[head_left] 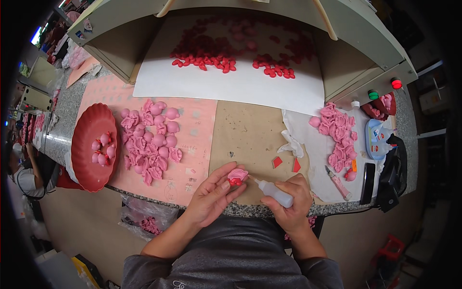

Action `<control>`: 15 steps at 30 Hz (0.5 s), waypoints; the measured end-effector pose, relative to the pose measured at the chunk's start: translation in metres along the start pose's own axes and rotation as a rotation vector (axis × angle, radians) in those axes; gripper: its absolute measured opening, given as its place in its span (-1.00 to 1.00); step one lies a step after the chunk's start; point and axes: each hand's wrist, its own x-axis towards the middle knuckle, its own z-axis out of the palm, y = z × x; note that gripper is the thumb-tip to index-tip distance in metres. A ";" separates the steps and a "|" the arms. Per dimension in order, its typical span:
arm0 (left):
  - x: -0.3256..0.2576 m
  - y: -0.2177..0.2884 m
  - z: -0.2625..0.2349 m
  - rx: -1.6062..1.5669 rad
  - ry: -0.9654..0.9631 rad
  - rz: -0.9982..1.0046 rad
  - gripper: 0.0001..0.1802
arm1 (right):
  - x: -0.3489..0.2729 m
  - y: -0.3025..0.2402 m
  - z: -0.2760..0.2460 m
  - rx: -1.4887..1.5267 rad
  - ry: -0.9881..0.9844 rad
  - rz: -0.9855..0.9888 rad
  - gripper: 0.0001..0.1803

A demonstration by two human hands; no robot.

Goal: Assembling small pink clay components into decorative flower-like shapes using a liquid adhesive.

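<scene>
— What is seen beyond the fingers, taking the biggest first?

— The bench [250, 139] is spread under everything, its speckled edge running just below both hands. Farthest above the fingers, a white sheet [231, 82] is laid under a hood, with small red pieces [211, 60] scattered on it. Up and to the left of the fingers, a pink mat [192, 125] is covered by a heap of pink shells [154, 139]. Farther left still, a red dish [91, 144] is set, and a few finished pink figures [102, 149] are held in it. To the right of the fingers a second heap of pink parts [339, 135] is piled on a white cloth [313, 159].

— And what is held?

— A pink shell piece [237, 175] with a red part at its lower edge is clamped between the thumb and fingers of the left hand [214, 195], just above the bench edge. A small white squeeze bottle [276, 192] is gripped by the right hand [288, 202], whose fingers are closed round its body. The bottle's thin nozzle is pointed left and is brought right up to the pink shell piece; whether it is touched cannot be told.

— Anything smaller nearby?

— Two red chips [287, 164] are left just above the right hand.
</scene>
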 end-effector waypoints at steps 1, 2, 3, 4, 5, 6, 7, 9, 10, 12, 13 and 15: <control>0.000 0.000 0.000 -0.004 0.002 -0.005 -0.52 | 0.000 0.000 0.000 -0.004 -0.001 0.002 -0.53; 0.000 0.001 0.001 -0.004 0.003 -0.005 -0.52 | 0.000 0.000 0.000 -0.004 -0.002 0.002 -0.53; 0.000 0.001 0.002 -0.005 0.009 -0.013 -0.51 | 0.000 0.000 0.000 -0.006 0.001 0.003 -0.52; 0.000 0.002 0.003 -0.005 0.016 -0.020 -0.49 | 0.000 0.000 0.000 -0.008 0.003 0.003 -0.52; 0.000 0.002 0.002 -0.005 0.016 -0.020 -0.49 | -0.001 0.000 -0.001 -0.008 0.003 0.003 -0.52; 0.000 0.002 0.002 -0.020 0.009 -0.034 -0.49 | -0.002 0.001 -0.002 -0.015 -0.003 0.018 -0.52; 0.000 0.003 0.002 -0.034 0.001 -0.047 -0.50 | -0.003 0.001 -0.003 -0.023 -0.008 0.032 -0.52; 0.000 0.003 0.001 -0.030 -0.006 -0.053 -0.49 | -0.002 0.002 -0.002 -0.025 -0.004 0.016 -0.52; 0.000 0.002 0.000 -0.026 -0.012 -0.059 -0.49 | -0.001 0.002 -0.001 -0.027 0.001 0.000 -0.51; -0.001 0.002 0.001 -0.036 -0.011 -0.051 -0.49 | -0.001 0.002 0.000 -0.026 0.005 -0.003 -0.52; -0.001 0.002 0.001 -0.046 -0.010 -0.043 -0.49 | -0.001 0.003 0.000 -0.024 0.008 -0.007 -0.52; -0.001 0.002 0.002 -0.038 -0.010 -0.043 -0.49 | -0.003 0.003 0.000 -0.009 0.013 0.001 -0.52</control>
